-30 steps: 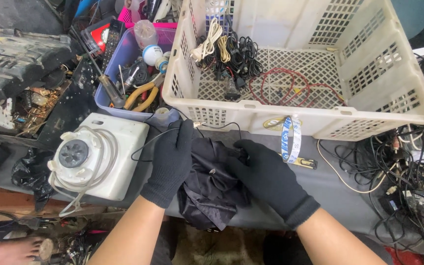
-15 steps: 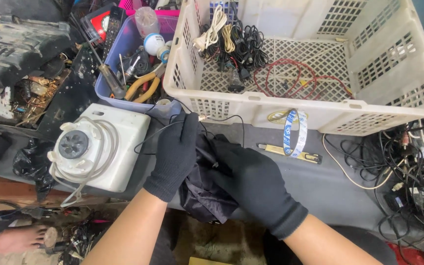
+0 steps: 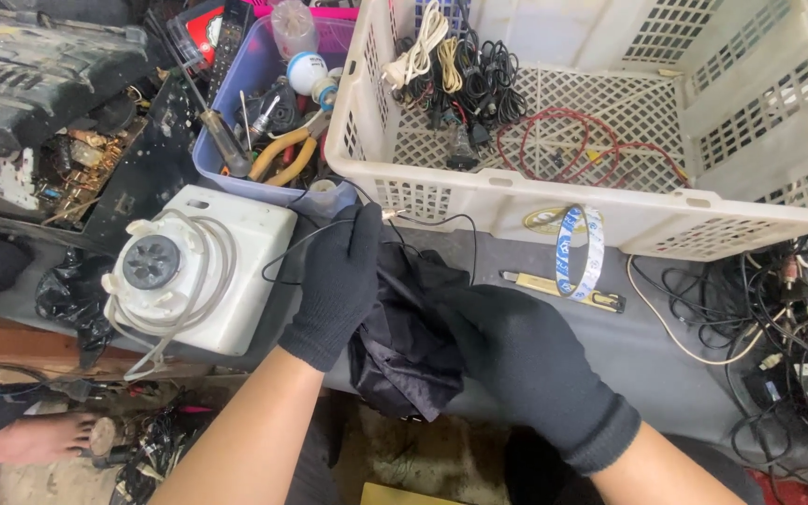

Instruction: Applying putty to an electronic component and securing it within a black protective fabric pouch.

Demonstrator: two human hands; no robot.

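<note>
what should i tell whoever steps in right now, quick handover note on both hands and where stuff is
Left hand: gloved, gripping the black pouch at the table edge.
Right hand: gloved, pressed on the pouch's right side.
A thin black wire runs out from the pouch top.
White basket of cables sits behind; white round-faced device to the left.
Done: pouch in hand. Left: whether the pouch is open, cannot tell.

The left hand's [image 3: 339, 285] fingertips are sunk in the black cloth [image 3: 404, 351], and so are the right hand's [image 3: 516, 360]. The cloth hides whatever it wraps. The basket [image 3: 610, 210] is cut off at the top edge, and the cable tangle [image 3: 797, 327] at the right.
</note>
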